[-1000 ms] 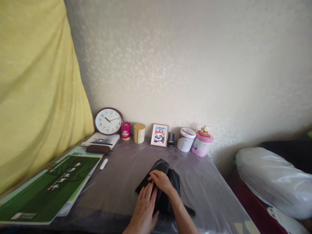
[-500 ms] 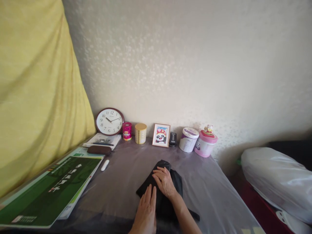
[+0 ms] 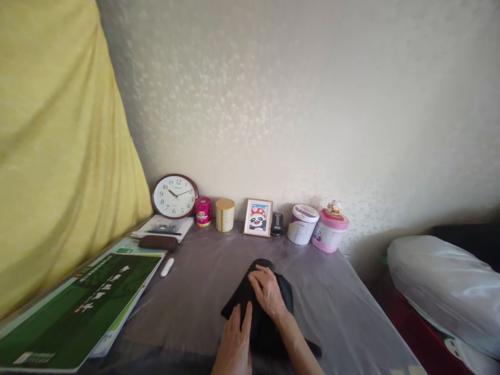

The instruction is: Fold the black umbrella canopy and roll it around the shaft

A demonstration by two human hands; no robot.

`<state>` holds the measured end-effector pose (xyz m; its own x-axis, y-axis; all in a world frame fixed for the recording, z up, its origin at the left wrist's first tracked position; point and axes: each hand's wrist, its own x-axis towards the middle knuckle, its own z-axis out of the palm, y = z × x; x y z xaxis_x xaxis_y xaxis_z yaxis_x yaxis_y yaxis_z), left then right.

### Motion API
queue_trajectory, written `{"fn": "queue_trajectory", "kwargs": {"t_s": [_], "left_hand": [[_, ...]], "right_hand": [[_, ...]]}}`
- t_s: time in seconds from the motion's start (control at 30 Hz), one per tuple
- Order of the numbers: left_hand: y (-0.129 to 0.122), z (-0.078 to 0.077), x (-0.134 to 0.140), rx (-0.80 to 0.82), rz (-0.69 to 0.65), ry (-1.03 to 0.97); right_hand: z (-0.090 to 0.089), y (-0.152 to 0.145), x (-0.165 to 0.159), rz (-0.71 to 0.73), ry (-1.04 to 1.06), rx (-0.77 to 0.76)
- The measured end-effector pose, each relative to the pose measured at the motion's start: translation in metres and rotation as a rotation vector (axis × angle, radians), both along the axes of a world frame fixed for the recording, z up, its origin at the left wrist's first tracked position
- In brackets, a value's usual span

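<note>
A piece of thin black fabric (image 3: 284, 289) lies loosely folded on the table in front of me; its exact kind is unclear. One pointed corner sticks out to the left, and a narrow strap-like end shows at the lower right. My left hand (image 3: 235, 338) rests on its near left part, fingers stretched forward and thumb apart. Farther up the fabric, my right hand (image 3: 267, 292) presses down with its palm, fingers extended and slightly bent. Both hands lie flat on the fabric without grasping it. My hands and forearms cover much of its middle.
Along the wall stand a clock (image 3: 175, 196), a pink tin (image 3: 203, 211), a yellow-lidded can (image 3: 225, 215), a panda picture frame (image 3: 258, 217), a purple-white tub (image 3: 302, 225) and a pink tub (image 3: 330, 230). Left are a green book (image 3: 113, 297), brown case (image 3: 158, 242) and white stick-like object (image 3: 167, 267).
My right hand has shifted slightly right and nearer to me across the fabric. My left hand has slid a little toward me, and its fingers are more spread.
</note>
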<state>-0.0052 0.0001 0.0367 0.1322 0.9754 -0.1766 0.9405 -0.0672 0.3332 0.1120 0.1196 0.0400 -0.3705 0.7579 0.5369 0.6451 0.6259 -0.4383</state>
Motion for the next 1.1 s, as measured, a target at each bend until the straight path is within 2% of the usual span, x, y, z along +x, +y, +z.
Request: {"fn": "queue_trajectory", "kwargs": {"t_s": [0.07,0.13,0.23,0.33,0.4,0.5,0.6,0.67,0.73,0.8,0.93,1.1], "left_hand": [[0.000,0.002,0.001,-0.005,0.016,0.014],[-0.001,0.002,0.002,0.003,0.028,0.010],[-0.002,0.001,0.003,0.021,0.030,-0.015],[-0.004,-0.001,0.002,0.046,0.027,-0.030],[-0.005,-0.002,0.000,0.078,0.017,-0.043],[-0.006,-0.005,-0.003,0.114,0.008,-0.089],[-0.005,-0.007,-0.008,0.114,0.004,-0.153],[-0.003,-0.009,-0.011,0.120,0.002,-0.210],[-0.001,-0.011,-0.013,0.131,0.004,-0.269],[0.000,-0.014,-0.014,0.144,0.007,-0.313],[0.002,-0.021,-0.015,0.165,0.008,-0.344],[0.000,-0.022,-0.012,0.161,0.024,-0.341]], "right_hand": [[-0.004,-0.008,-0.004,0.046,-0.030,-0.039],[-0.009,-0.003,-0.006,-0.004,-0.034,-0.051],[-0.014,0.019,0.001,-0.171,0.010,-0.024],[-0.017,0.034,0.024,-0.365,0.106,-0.036],[-0.019,0.030,0.048,-0.497,0.181,-0.116],[-0.025,0.010,0.084,-0.604,0.234,-0.280],[-0.030,-0.011,0.104,-0.619,0.336,-0.497],[-0.030,-0.019,0.106,-0.602,0.408,-0.631],[-0.026,-0.021,0.103,-0.603,0.415,-0.697],[-0.020,-0.020,0.098,-0.620,0.357,-0.675],[-0.013,-0.014,0.087,-0.676,0.226,-0.531],[-0.021,-0.014,0.081,-0.722,0.049,-0.490]]}}
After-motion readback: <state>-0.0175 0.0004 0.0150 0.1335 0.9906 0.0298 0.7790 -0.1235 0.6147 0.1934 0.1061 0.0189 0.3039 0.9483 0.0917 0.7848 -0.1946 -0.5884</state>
